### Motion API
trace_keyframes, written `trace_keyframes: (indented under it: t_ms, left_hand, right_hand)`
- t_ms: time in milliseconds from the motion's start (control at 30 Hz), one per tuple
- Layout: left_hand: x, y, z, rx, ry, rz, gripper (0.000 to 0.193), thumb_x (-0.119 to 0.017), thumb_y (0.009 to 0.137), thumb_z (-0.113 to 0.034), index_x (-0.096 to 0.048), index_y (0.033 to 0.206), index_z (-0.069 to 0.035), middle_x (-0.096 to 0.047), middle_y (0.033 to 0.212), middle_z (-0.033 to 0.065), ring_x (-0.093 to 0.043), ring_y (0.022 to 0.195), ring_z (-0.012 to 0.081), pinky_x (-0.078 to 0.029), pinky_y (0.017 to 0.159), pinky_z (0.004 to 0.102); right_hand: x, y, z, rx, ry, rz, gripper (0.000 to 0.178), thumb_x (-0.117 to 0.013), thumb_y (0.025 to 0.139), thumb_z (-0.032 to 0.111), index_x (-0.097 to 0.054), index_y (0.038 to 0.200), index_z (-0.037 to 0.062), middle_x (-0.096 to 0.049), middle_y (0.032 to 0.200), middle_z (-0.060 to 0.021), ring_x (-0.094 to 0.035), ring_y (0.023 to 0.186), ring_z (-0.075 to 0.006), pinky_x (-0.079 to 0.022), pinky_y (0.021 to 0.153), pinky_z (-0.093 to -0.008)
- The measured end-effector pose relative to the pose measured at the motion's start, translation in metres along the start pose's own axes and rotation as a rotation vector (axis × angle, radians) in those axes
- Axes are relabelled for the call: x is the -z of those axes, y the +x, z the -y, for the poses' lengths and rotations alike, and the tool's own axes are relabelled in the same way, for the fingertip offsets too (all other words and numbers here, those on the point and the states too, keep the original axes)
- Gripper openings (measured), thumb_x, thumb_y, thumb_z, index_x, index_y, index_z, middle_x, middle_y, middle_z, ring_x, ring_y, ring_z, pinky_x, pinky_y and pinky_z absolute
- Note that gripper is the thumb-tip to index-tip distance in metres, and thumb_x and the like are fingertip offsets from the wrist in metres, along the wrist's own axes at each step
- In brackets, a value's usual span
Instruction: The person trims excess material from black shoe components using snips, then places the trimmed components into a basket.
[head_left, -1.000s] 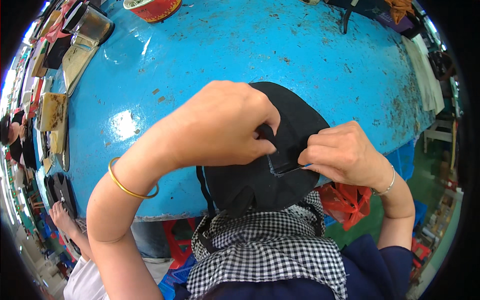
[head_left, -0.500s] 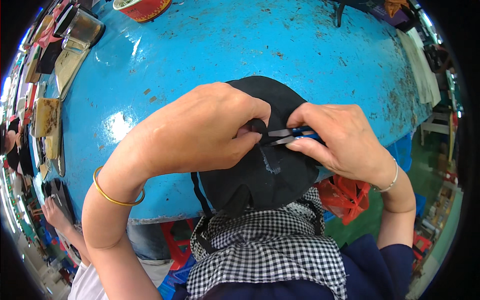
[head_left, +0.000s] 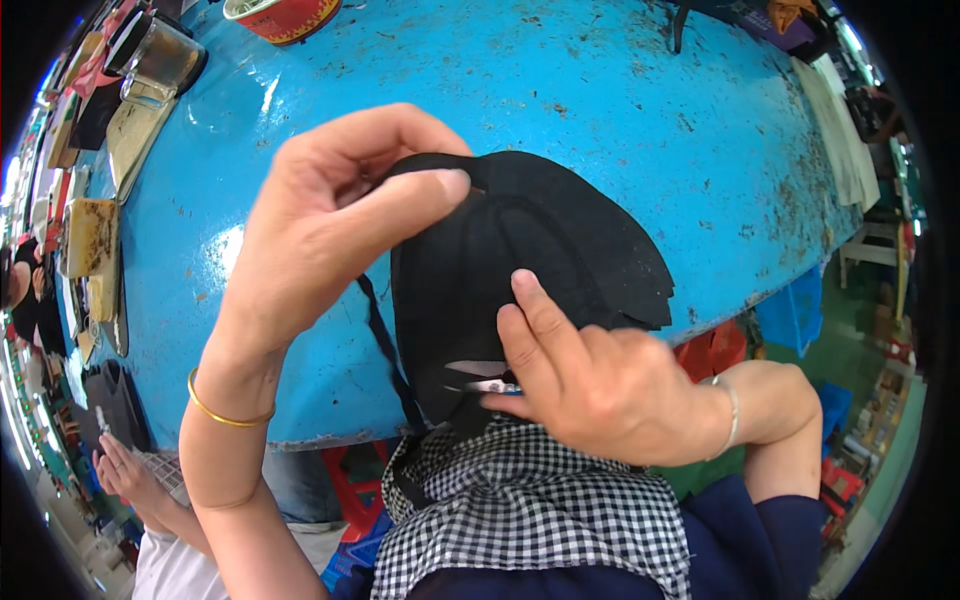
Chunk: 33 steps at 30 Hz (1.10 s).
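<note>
A black, rounded cloth piece (head_left: 560, 225) with curved seams lies at the near edge of the blue table, its lower part by my lap. My left hand (head_left: 310, 215) pinches its upper left edge between thumb and fingers. A thin black strap (head_left: 382, 330) hangs down its left side. In my right hand (head_left: 610, 385) is a pair of small thread snips (head_left: 487, 384), blades pointing left over the lower part of the cloth. The index and middle fingers of that hand lie stretched on the cloth. The snips' handles are mostly hidden under the palm.
The worn blue table (head_left: 480, 80) carries a red bowl (head_left: 285, 20) at the far left, with a glass jar (head_left: 165, 55) beyond the left edge. A checked apron (head_left: 530, 510) covers my lap. A co-worker's hand (head_left: 130, 475) is at the lower left. A red plastic bag (head_left: 712, 348) hangs at right.
My left hand has moved up and left to the cloth's upper edge. My right hand has come down and left with the snips, away from the cloth's middle. The cloth now lies more spread out.
</note>
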<state>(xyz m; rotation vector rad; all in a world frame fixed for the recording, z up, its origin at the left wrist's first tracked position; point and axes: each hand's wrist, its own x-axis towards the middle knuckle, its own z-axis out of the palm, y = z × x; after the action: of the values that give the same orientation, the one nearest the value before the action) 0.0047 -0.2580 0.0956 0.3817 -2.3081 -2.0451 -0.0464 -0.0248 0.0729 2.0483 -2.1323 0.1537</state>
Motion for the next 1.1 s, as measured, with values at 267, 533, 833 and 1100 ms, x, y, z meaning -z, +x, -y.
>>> trace_keyframes:
  t_ms: [267,533,833,1100]
  left_hand:
    - [-0.001,-0.024,-0.027,-0.12,0.164,-0.052,0.015,-0.067,0.095,-0.01,-0.072,0.102,0.002,-0.058,0.07,-0.0027,-0.05,0.059,0.0021,-0.038,0.054,0.0192]
    - [-0.031,-0.003,-0.019,0.0,0.338,0.345,0.007,-0.078,0.079,-0.004,-0.072,0.081,-0.002,-0.069,0.073,0.001,-0.061,0.067,0.006,-0.049,0.06,0.0227]
    - [-0.044,0.012,0.002,-0.033,0.601,0.463,0.01,-0.078,0.08,-0.013,-0.074,0.085,-0.005,-0.07,0.073,0.0044,-0.061,0.059,0.0161,-0.046,0.056,0.0301]
    - [-0.036,0.019,0.004,-0.02,0.611,0.529,0.011,-0.077,0.082,-0.013,-0.074,0.088,-0.004,-0.07,0.075,0.0058,-0.061,0.06,0.0165,-0.048,0.056,0.0291]
  right_hand:
    - [0.006,0.003,-0.063,-0.551,1.022,-0.071,0.015,-0.066,0.092,0.015,-0.065,0.103,0.0045,-0.069,0.085,-0.0075,-0.066,0.072,-0.0139,-0.052,0.062,-0.0278]
    - [-0.012,-0.132,-0.15,-1.312,1.017,-0.513,0.031,-0.055,0.105,0.026,-0.064,0.124,0.0032,-0.06,0.086,0.0069,-0.054,0.069,-0.0016,-0.044,0.06,-0.0197]
    - [-0.008,-0.126,-0.12,-0.915,0.925,-0.383,0.019,-0.051,0.106,0.016,-0.054,0.121,0.0065,-0.043,0.073,0.0071,-0.038,0.055,-0.0024,-0.032,0.05,-0.0209]
    - [-0.005,-0.028,-0.1,-0.02,0.758,0.032,0.015,-0.074,0.078,0.007,-0.063,0.088,0.0098,-0.062,0.076,-0.0029,-0.062,0.066,-0.0246,-0.049,0.056,-0.0349]
